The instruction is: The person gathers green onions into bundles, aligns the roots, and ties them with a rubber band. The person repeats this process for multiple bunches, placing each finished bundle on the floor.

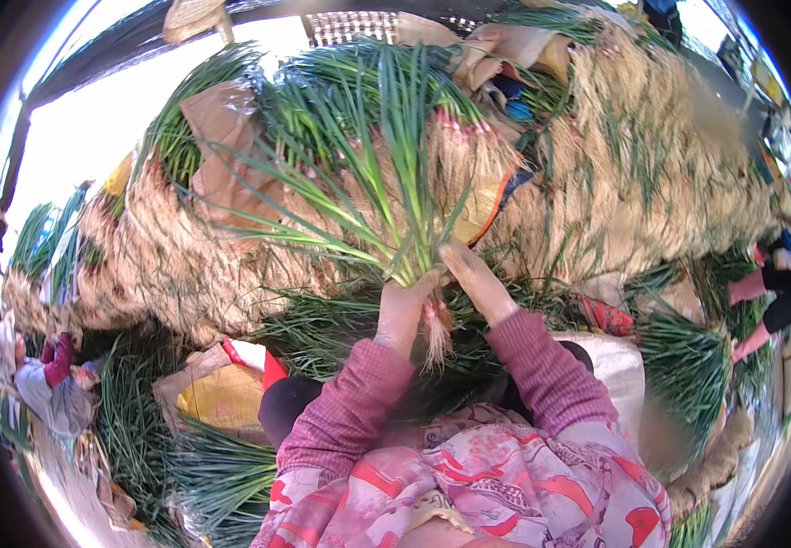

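Observation:
A bunch of green onions (395,178) stands fanned out before me, its green leaves pointing away and its pinkish bulbs and pale roots hanging towards me. My left hand (409,298) is closed around the stalks just above the bulbs. At the right side of the same bunch, my right hand (456,257) touches the stalks; how its fingers are bent is hard to see. Beyond them lies a long heap of green onions with tangled, dry roots (573,198), and more onions with pink bulbs (457,127) rest on top.
Loose green leaves (327,329) cover the ground under my hands. Piles of green onions lie at the lower left (224,472) and right (683,370). A yellow-and-red sack (224,397) and a white sack (615,363) flank my knees. Another person (60,383) sits at the far left.

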Demonstrator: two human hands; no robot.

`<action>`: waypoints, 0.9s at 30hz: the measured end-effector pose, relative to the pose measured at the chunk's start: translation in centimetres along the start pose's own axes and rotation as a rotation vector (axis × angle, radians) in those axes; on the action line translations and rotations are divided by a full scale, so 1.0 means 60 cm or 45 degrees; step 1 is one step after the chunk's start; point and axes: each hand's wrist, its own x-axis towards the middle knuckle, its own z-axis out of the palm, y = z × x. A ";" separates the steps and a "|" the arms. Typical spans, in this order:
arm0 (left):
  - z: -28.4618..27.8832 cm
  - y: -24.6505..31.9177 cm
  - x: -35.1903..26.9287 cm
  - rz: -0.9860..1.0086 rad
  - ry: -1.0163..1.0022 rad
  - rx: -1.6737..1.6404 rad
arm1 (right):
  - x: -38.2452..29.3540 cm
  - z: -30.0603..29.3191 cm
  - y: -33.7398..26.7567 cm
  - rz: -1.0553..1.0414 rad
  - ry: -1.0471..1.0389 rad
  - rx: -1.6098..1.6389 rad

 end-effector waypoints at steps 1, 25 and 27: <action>-0.004 -0.004 -0.002 0.019 -0.062 -0.068 | 0.019 0.011 0.003 -0.131 -0.042 0.204; -0.046 -0.078 0.018 0.191 0.100 0.519 | 0.016 0.031 0.057 -0.056 0.363 -1.171; -0.037 -0.074 0.010 0.064 0.070 0.426 | 0.011 0.029 0.085 -0.177 0.585 -0.626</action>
